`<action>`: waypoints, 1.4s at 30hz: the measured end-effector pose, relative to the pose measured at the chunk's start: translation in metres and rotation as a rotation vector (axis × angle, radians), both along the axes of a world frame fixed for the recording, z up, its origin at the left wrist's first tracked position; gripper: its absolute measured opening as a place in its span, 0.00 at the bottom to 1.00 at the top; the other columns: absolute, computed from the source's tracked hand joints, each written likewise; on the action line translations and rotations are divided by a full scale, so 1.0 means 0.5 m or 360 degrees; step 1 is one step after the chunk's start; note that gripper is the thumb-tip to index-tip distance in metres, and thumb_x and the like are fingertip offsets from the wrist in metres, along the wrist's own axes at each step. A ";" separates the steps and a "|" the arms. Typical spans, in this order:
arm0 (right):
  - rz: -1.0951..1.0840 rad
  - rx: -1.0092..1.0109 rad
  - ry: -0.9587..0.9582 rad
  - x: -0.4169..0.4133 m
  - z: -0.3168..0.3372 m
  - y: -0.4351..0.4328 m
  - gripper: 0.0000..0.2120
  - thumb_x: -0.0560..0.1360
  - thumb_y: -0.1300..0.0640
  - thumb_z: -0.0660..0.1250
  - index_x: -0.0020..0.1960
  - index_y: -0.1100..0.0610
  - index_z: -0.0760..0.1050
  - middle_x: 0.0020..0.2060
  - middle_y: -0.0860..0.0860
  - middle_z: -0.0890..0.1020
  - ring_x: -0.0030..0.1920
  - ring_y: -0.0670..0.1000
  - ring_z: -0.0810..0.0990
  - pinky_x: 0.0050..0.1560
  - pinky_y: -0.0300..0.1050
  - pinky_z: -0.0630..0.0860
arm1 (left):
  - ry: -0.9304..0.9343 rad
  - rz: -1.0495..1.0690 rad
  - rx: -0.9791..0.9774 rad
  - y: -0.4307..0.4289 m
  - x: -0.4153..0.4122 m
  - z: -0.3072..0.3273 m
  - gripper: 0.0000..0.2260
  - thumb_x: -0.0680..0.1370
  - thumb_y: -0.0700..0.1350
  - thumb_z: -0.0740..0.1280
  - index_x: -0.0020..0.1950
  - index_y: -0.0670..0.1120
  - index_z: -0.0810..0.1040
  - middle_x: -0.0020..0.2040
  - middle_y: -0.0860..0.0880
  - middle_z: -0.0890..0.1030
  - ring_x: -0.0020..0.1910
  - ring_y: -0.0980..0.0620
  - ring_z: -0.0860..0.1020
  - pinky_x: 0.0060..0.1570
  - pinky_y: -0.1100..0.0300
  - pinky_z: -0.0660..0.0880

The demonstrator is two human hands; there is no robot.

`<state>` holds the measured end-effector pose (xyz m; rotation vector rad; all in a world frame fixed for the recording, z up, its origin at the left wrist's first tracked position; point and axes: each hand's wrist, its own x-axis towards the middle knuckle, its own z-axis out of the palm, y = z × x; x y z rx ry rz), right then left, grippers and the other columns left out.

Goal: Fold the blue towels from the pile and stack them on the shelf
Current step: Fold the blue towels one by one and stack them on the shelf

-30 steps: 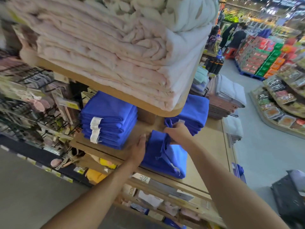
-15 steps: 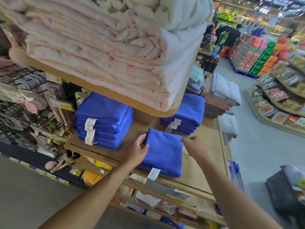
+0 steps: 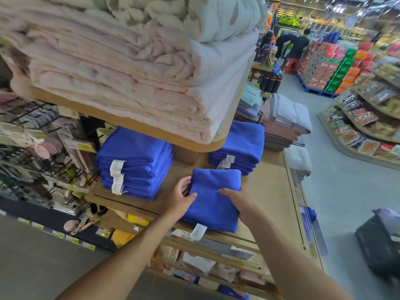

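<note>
**Blue towel folded and held on the shelf**

Blue towel [image 3: 214, 200], folded into a neat rectangle, lay flat on the wooden shelf [image 3: 272, 191], near its front edge, with a white label [image 3: 198, 231] hanging off its near corner. The person's left hand [image 3: 180, 195] gripped the towel's left edge: the thumb lay over the top and the fingers curled along the side beneath it. The right hand [image 3: 237, 199] rested on the towel's right half, its fingers stretched fairly straight across the cloth and pointing toward the left hand, holding nothing.

Two more lots of the same towels sat on that shelf. The left stack of blue towels [image 3: 134, 161] stood just beside the left hand, white labels showing down its front. The rear stack of blue towels [image 3: 238, 146] sat right behind the folded one, its front just about touching it.

Overhead, an upper shelf [image 3: 151, 131] carried a thick pile of pale pink linens [image 3: 119, 72]. Beyond the shelf end I could see folded grey and pink towels [image 3: 285, 118], and the shop aisle with packed goods on the far racks.
</note>
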<state>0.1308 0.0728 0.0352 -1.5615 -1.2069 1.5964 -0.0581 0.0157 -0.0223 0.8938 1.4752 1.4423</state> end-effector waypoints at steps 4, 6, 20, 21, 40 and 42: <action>0.0110 0.0263 0.0119 0.010 0.035 -0.025 0.18 0.68 0.60 0.78 0.56 0.51 0.81 0.50 0.51 0.88 0.51 0.54 0.87 0.52 0.54 0.84 | -0.0349 -0.0080 -0.0101 -0.005 -0.022 0.025 0.28 0.77 0.35 0.73 0.74 0.45 0.69 0.68 0.51 0.77 0.65 0.56 0.76 0.65 0.61 0.72; 0.0197 0.0341 0.0165 0.025 0.065 -0.027 0.23 0.65 0.58 0.79 0.59 0.52 0.80 0.52 0.51 0.88 0.53 0.54 0.87 0.54 0.56 0.83 | -0.0573 -0.0289 -0.0119 -0.007 -0.023 0.045 0.27 0.77 0.42 0.74 0.74 0.48 0.71 0.67 0.51 0.80 0.64 0.54 0.79 0.61 0.58 0.76; -0.0011 0.0344 0.0342 0.137 0.271 0.232 0.20 0.73 0.62 0.77 0.63 0.57 0.80 0.54 0.56 0.87 0.53 0.57 0.87 0.48 0.52 0.84 | -0.0323 -0.0472 -0.0100 0.252 0.079 0.301 0.06 0.80 0.42 0.68 0.55 0.50 0.80 0.60 0.42 0.84 0.59 0.41 0.82 0.58 0.48 0.80; -0.0017 0.0322 0.0347 0.130 0.288 0.266 0.21 0.73 0.60 0.77 0.64 0.58 0.79 0.54 0.56 0.87 0.53 0.57 0.87 0.49 0.53 0.85 | -0.0261 -0.0405 -0.0106 0.276 0.082 0.319 0.05 0.81 0.41 0.66 0.56 0.48 0.79 0.60 0.39 0.82 0.59 0.40 0.81 0.64 0.45 0.76; -0.0100 0.0443 -0.0089 0.229 0.163 0.405 0.12 0.80 0.58 0.71 0.62 0.54 0.76 0.53 0.53 0.83 0.43 0.47 0.84 0.40 0.45 0.82 | 0.1650 0.0198 0.0760 0.324 0.147 0.252 0.16 0.74 0.33 0.64 0.59 0.46 0.80 0.59 0.49 0.79 0.57 0.48 0.76 0.60 0.57 0.72; -0.0191 0.0528 -0.0173 0.301 0.130 0.382 0.08 0.80 0.58 0.69 0.59 0.54 0.79 0.47 0.50 0.84 0.37 0.42 0.84 0.35 0.38 0.80 | 0.1679 -0.0056 0.1041 0.300 0.219 0.216 0.15 0.73 0.33 0.63 0.53 0.47 0.81 0.54 0.52 0.80 0.54 0.48 0.77 0.58 0.54 0.74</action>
